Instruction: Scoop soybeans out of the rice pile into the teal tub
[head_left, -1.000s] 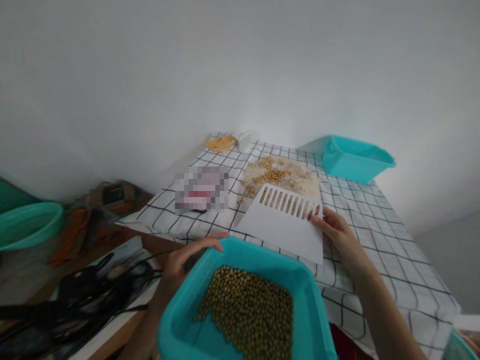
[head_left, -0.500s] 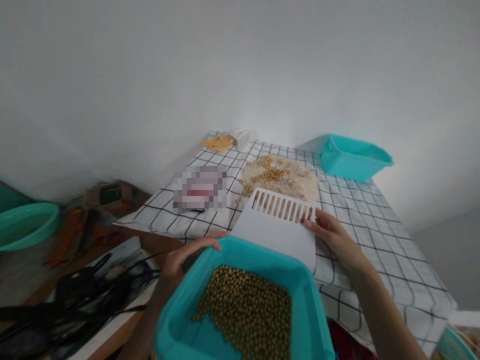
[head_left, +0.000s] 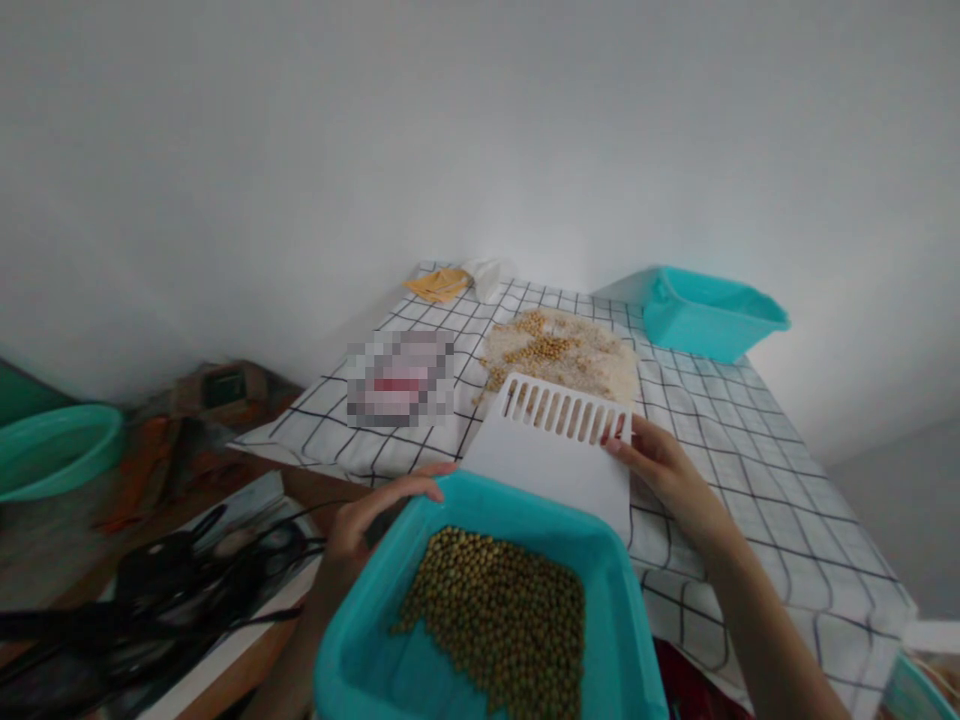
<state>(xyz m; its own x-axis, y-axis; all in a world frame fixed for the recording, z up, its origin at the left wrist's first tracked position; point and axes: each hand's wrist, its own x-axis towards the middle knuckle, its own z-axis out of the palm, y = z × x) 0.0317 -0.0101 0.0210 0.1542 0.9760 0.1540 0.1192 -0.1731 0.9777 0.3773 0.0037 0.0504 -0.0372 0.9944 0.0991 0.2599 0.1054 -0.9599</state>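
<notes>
My left hand (head_left: 382, 515) grips the far left corner of a turquoise plastic bin (head_left: 611, 590), thumb over its rim. Small round tan-green beans (head_left: 502, 610) cover much of the bin's floor. My right hand (head_left: 664, 470) pinches the right edge of a flat white plastic board (head_left: 559, 465) with a row of slots at its far end. The near end of that board is hidden behind the bin's rim. Just past the slots lies a spread of pale grains (head_left: 600, 370) with yellow beans (head_left: 547, 348) scattered over it.
A second turquoise bin (head_left: 712, 315) stands at the far right of the checked tablecloth (head_left: 720, 440). A yellow cloth (head_left: 439, 285) and a white crumpled item (head_left: 487, 278) lie at the back. Black cables (head_left: 187, 580) and a green basin (head_left: 64, 450) are at left.
Almost nothing differs. The view shifts very slightly, while both hands keep their holds on the bin and the slotted board.
</notes>
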